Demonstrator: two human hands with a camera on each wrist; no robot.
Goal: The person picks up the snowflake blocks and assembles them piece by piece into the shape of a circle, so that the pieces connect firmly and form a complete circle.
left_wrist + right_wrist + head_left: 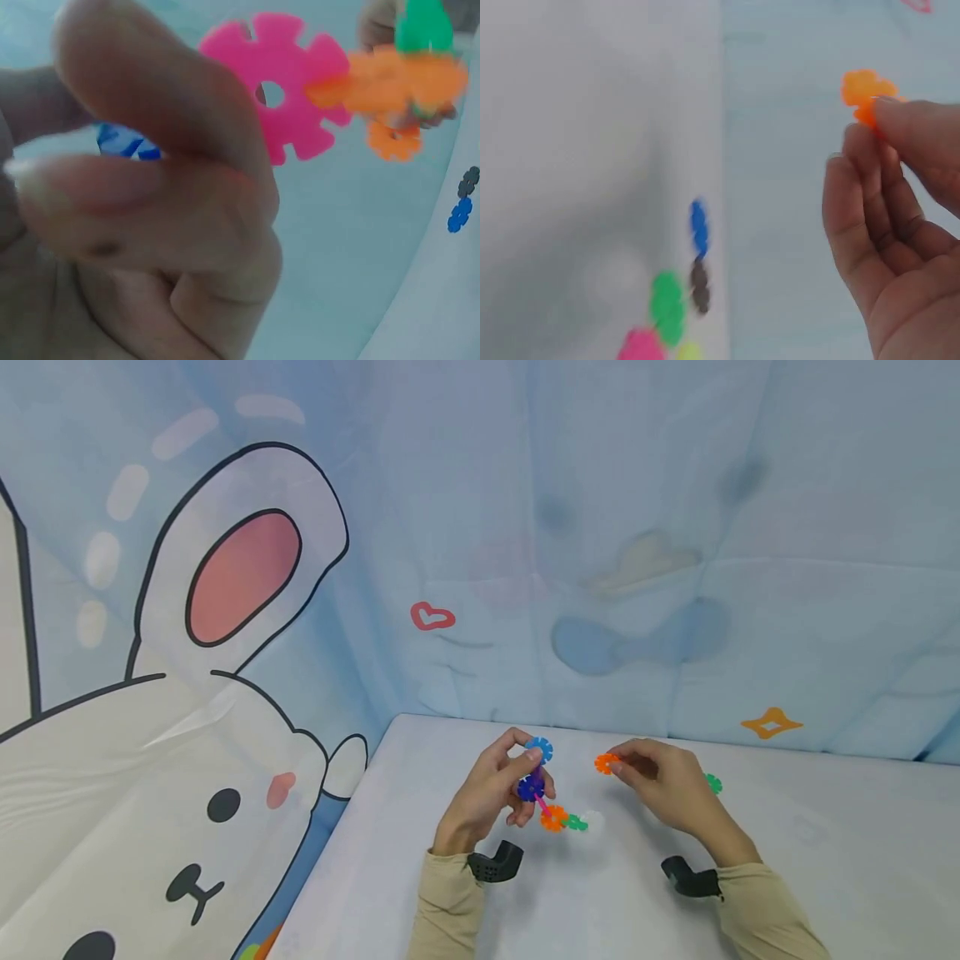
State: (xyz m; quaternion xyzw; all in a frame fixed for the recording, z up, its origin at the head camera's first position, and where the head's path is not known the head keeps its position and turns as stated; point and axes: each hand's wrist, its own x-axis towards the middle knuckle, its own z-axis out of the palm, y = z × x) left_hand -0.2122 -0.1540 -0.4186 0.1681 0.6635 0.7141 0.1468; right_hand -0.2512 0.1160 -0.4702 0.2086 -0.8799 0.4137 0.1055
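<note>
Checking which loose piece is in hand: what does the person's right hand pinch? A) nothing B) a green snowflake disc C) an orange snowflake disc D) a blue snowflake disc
C: the right hand pinches an orange disc at its fingertips, as the right wrist view also shows.

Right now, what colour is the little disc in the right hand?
Orange. The disc pinched by the right hand shows best in the head view.

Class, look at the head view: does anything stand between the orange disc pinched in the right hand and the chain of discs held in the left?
Nothing visible: only open air separates the orange disc from the chain of discs.
</note>
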